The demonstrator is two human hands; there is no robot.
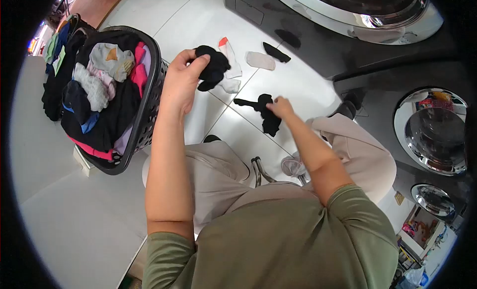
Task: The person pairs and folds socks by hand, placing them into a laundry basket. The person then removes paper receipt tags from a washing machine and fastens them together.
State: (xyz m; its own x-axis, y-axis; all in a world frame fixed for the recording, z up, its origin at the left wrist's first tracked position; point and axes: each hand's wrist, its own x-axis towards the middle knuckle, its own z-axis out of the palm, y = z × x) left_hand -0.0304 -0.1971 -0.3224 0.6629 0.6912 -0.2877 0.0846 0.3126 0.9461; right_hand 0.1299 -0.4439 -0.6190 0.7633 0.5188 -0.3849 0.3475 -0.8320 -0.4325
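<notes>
My left hand [185,75] is closed on a bunched black cloth [212,68], held above the floor beside the basket. Further right, my right hand [281,107] has its fingers pinched at the edge of another black cloth [271,121], which hangs or lies over the white tiles; which of the two I cannot tell. Beyond my hands, a white sock with a red end [229,55], a light grey sock [261,60] and a small black sock [276,52] lie on the floor. A whitish piece [230,85] is partly covered by the left bunch.
A dark basket [155,73] heaped with clothes stands at the left. Dark grey machines with round doors [431,130] are at the upper right and right. Chrome legs [258,171] show between my knees, near a pale bundled cloth [292,167].
</notes>
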